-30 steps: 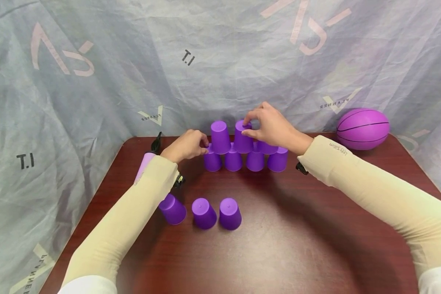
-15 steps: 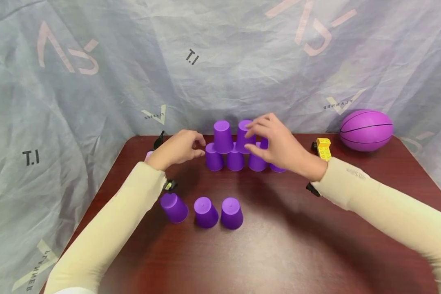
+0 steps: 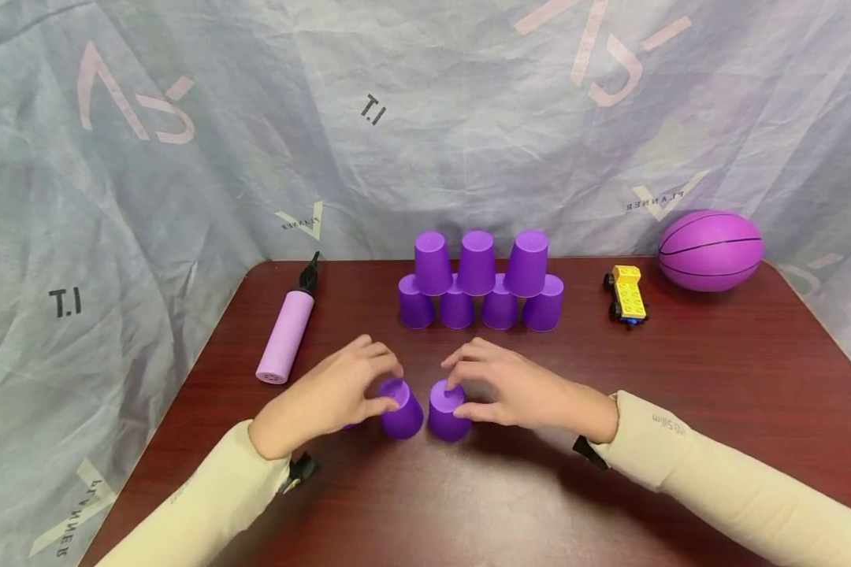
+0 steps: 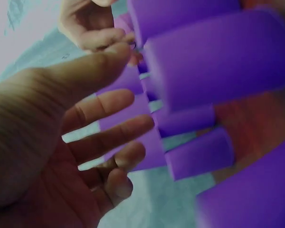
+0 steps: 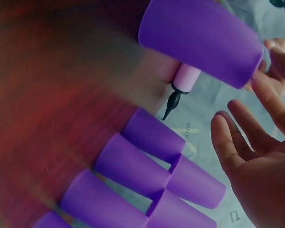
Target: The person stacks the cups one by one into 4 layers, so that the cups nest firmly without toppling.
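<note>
Two upside-down purple cups stand near the middle of the table, the left cup [image 3: 406,417] and the right cup [image 3: 447,425]. My left hand [image 3: 329,394] is beside the left cup, thumb and fingers spread near its top. At the right cup's top is my right hand [image 3: 525,386], thumb and index on either side; firm contact cannot be made out. A third front cup [image 3: 349,426] is almost hidden behind my left hand. Farther back, several cups form a bottom row [image 3: 416,305], with three more cups [image 3: 477,264] bridging them on top.
A pink hand pump [image 3: 287,335] with a black nozzle lies at the left. Right of the stack stands a yellow toy-brick car [image 3: 628,293], and a purple ball [image 3: 710,250] sits in the back right corner. A grey cloth [image 3: 425,157] hangs behind the table [image 3: 681,394].
Both hands have come away from the stacked cups and down toward the front cups. The upper row's right cup, earlier behind my right hand, now shows fully. The stack stays in place.
</note>
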`<state>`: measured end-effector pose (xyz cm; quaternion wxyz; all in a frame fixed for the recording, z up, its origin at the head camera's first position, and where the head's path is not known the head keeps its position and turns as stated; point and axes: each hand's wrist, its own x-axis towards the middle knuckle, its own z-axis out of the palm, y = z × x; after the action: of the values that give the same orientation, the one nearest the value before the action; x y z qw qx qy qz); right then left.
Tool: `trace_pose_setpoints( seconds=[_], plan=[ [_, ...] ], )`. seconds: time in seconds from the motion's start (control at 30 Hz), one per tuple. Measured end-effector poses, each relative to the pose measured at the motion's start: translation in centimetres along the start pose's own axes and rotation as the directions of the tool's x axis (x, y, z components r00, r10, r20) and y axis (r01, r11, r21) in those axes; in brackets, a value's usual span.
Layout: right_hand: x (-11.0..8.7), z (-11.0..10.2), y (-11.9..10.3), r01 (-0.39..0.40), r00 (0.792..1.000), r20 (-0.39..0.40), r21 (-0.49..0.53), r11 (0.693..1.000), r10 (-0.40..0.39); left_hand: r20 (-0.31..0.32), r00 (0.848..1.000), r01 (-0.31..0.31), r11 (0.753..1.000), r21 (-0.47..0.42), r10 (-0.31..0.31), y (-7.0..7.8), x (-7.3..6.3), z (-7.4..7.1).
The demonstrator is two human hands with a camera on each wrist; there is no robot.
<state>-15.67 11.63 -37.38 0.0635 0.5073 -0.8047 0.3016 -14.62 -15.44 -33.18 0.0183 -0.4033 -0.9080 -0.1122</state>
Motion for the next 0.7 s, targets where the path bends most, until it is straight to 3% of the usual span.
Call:
trace_pose_setpoints(
  seconds=[0.1,0.3,0.47,0.7],
  plan=[
    [-0.1,0.6,-0.1,-0.036,0.999,0.035,0.030,0.999,0.035,-0.013,1.000,0.022,1.000,-0.014,-0.022,0.3,-0.6,1.1],
    [-0.4,1.6,-0.3,-0.112,0.994,0.007,0.106,0.988,0.112,-0.078,0.994,0.067,0.990,-0.121,-0.077,0.4,-1.5,2.4],
    [-0.8,2.1,-0.5,-0.142,0.989,-0.027,0.144,0.979,0.147,-0.135,0.987,0.061,0.985,-0.162,-0.084,0.3,-1.9,3.2],
    [-0.8,2.4,-0.5,-0.131,0.989,-0.057,0.144,0.981,0.140,-0.221,0.973,0.030,0.985,-0.171,-0.068,0.3,-2.2,4.3]
  ],
)
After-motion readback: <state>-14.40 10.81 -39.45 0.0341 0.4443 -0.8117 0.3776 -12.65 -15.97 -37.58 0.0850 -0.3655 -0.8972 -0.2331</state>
